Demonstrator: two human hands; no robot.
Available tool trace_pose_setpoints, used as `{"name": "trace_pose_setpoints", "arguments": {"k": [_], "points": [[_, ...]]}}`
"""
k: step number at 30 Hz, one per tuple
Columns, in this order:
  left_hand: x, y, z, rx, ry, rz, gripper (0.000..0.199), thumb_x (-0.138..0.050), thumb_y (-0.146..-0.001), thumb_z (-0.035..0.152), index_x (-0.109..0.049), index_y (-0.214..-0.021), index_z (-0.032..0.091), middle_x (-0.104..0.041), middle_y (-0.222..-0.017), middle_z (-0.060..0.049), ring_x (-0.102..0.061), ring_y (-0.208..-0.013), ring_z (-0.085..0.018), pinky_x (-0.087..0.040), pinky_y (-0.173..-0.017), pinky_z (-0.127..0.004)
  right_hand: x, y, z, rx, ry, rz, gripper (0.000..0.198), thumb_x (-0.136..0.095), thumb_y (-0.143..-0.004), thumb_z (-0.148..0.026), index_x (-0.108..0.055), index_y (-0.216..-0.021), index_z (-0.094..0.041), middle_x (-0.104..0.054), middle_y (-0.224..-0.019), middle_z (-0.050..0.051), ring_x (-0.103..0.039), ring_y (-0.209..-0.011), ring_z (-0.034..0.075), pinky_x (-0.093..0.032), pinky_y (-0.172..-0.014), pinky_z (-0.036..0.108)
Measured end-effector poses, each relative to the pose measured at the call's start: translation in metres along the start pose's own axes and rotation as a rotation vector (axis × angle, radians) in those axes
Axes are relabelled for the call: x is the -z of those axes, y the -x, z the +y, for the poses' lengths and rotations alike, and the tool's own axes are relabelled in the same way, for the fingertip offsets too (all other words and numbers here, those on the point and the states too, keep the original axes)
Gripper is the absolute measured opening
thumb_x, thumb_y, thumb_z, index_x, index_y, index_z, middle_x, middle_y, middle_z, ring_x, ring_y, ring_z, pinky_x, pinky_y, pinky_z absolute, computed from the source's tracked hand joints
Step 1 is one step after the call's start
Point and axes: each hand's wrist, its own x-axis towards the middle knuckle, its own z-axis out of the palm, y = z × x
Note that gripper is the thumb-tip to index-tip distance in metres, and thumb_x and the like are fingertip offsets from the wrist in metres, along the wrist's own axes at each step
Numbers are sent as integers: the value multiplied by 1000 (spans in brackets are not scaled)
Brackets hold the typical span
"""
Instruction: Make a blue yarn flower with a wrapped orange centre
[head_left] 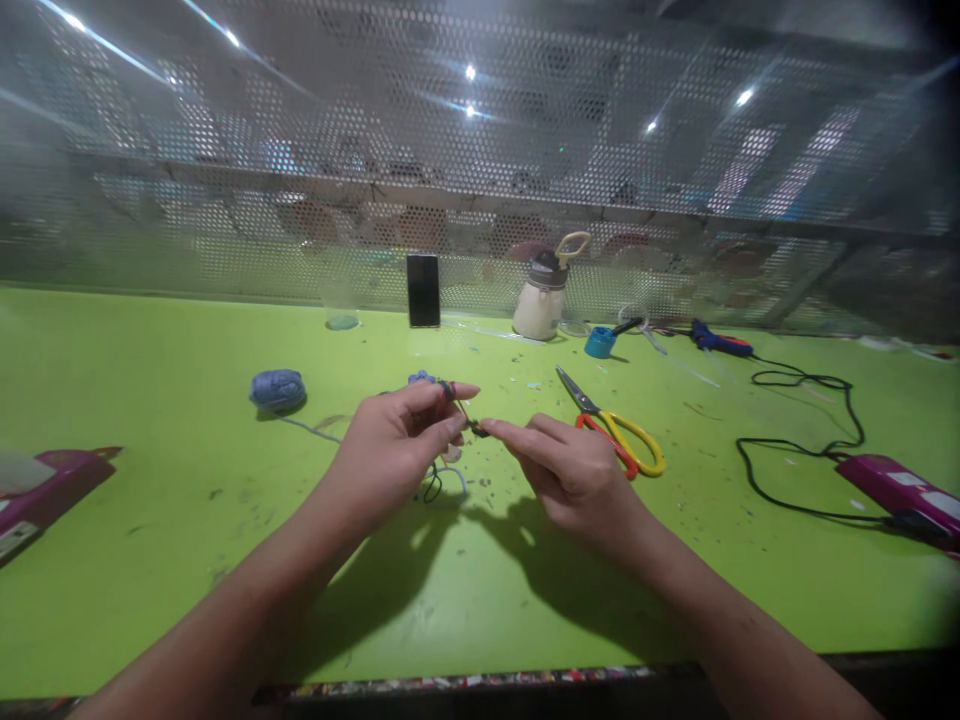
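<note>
2 forearms [281,565], dark yarn [447,391] ahead.
Left hand [401,425] pinches it; can't tell right hand's [566,465] closure. Slack could unwind finger wrap.

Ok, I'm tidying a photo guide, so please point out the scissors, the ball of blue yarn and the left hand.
Scissors [589,402]: head view, metal just above the handles.
Ball of blue yarn [277,388]: head view, middle of its side.
Left hand [396,428]: head view, back of the hand.

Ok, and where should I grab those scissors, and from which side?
Probably the yellow loop, from the near right: the scissors lie flat, blades pointing away and leftward, and the right hand partly hides the red loop from view.
</note>
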Motion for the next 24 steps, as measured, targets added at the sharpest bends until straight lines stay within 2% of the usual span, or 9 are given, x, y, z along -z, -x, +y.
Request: {"name": "trace_pose_setpoints", "arguments": {"k": [1, 5, 13, 20, 24], "points": [[0, 0, 0, 9, 10, 7, 4, -70, -75, 16, -74, -76, 17, -71, -80, -3, -62, -70, -15, -50, -70, -29, 0, 0, 0, -4, -11, 0, 39, -43, -93, -7, -66, -124, -14, -51, -68, 1, -46, -57, 13, -33, -52, 26], [2, -1, -2, 71, 88, 2, 21, -73, -73, 17, -76, -94, 18, -67, -69, 0, -58, -64, -13, -48, -67, -28, 0, 0, -1, -17, -83, 14, 37, -45, -93, -7, -66, -122, -16, -51, -67, 0, -46, -57, 13, -33, -52, 25], [6, -1, -7, 69, 168, -38, 19, -74, -75, 18, -77, -94, 20, -66, -72, 1, -58, -66, -12, -46, -70, -27, 1, -2, -4, -47, -156, -6, 40, -45, -90, -3, -65, -124, -12, -49, -68, -1, -46, -58, 13, -33, -53, 26], [6, 0, -7, 76, 192, -50, 19, -73, -75, 17, -77, -93, 21, -67, -73, 0, -58, -69, -13, -45, -71, -28, 7, -2, -11, -88, -264, -23, 40, -46, -92, -6, -64, -125, -18, -54, -68, 0, -48, -58, 13, -38, -55, 26], [4, -1, -5, 132, 316, -74, 7, -72, -71, 12, -74, -74, 18, -64, -68, 1, -56, -65, -12, -44, -67, -26, 8, -4, -14, -156, -403, 21, 35, -49, -93, -10, -68, -120, -21, -66, -76, 3, -56, -64, 14, -45, -58, 27]]}}
